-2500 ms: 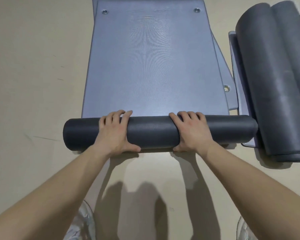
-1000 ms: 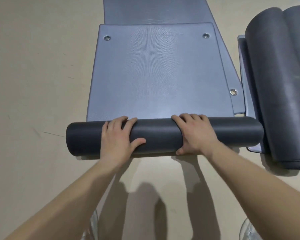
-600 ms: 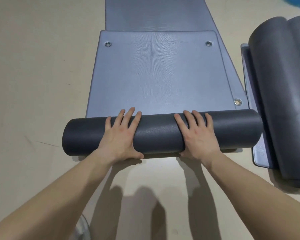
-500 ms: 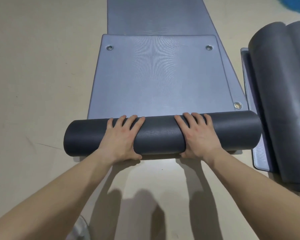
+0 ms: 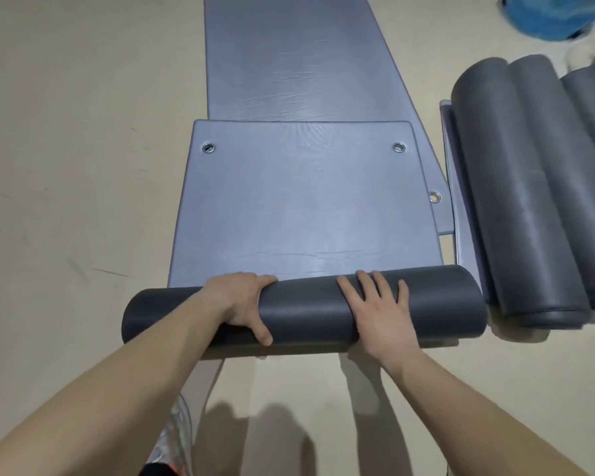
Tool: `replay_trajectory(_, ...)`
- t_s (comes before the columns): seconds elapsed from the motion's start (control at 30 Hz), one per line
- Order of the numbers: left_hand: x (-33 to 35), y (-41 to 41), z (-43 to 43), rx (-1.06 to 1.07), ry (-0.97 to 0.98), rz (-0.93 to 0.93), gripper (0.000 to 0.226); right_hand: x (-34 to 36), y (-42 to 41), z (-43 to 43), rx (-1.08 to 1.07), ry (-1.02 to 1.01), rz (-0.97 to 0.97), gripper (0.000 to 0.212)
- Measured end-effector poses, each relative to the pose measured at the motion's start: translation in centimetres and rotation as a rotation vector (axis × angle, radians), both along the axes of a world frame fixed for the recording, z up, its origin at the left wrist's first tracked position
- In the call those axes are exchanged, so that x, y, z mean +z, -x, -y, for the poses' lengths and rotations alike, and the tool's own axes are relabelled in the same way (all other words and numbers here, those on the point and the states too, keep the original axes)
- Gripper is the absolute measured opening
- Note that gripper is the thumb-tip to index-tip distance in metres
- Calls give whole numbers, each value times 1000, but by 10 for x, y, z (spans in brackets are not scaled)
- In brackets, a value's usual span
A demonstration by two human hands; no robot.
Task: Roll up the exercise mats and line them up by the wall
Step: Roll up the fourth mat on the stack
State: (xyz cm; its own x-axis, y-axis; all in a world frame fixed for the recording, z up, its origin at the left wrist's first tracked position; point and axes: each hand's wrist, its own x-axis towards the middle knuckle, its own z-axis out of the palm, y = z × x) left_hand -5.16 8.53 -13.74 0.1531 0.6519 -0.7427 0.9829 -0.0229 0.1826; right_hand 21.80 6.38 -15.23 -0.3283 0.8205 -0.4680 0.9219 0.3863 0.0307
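Item: dark grey foam mat roll [image 5: 303, 307], lying crosswise on the beige floor [image 5: 66, 139] in the lower centre of the view. Its far side is meeting the flat blue-grey unrolled section [image 5: 306, 207] of the same mat, which is stretching away from the person and carrying two metal eyelets [image 5: 208, 148] near its far corners. The left hand [image 5: 241, 304] is gripping the roll left of its middle, fingers curling over the top to the far side and thumb pressing the near face. The right hand [image 5: 378, 310] is lying flat on the roll right of its middle, fingers straight and slightly spread, clasping nothing. Under the unrolled section a second flat grey mat [image 5: 296, 56] is lying at a slight angle and running on to the top of the view. Just beside the roll's right end, a row of dark grey rolled mats [image 5: 522, 201] is lying lengthwise, side by side and touching one another. A blurred blue object [image 5: 543, 15] is sitting in the top right corner.
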Motion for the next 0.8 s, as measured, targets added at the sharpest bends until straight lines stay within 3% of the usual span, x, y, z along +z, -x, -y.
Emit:
replay_trajectory(0.13,8,-5,37,194,-330,-93,114,9,7,-61,3,213,-62,129)
replay_trajectory(0.2,3,-8,55,141,-369,-127,121,16,12,-80,0,304,-62,131)
replay_trajectory(0.3,-9,-1,37,164,-465,-99,120,15,12,-69,-13,113,-109,126)
replay_trajectory(0.4,-10,18,-7,139,-401,-16,117,0,4,-41,43,-180,-87,117)
replay_trajectory(0.47,-12,21,-17,132,-415,17,108,-2,6,-54,51,-207,-86,121)
replay_trajectory(0.53,-19,14,-10,132,-554,-3,99,4,14,-92,61,-134,-84,126)
replay_trajectory(0.63,-33,3,7,63,-536,-117,137,16,26,-140,78,46,-70,134)
replay_trajectory(0.7,-41,6,-6,57,-568,-137,149,10,25,-139,61,-28,-93,136)
replay_trajectory(0.8,-38,23,-53,53,-562,-81,140,-16,15,-109,72,-255,-69,139)
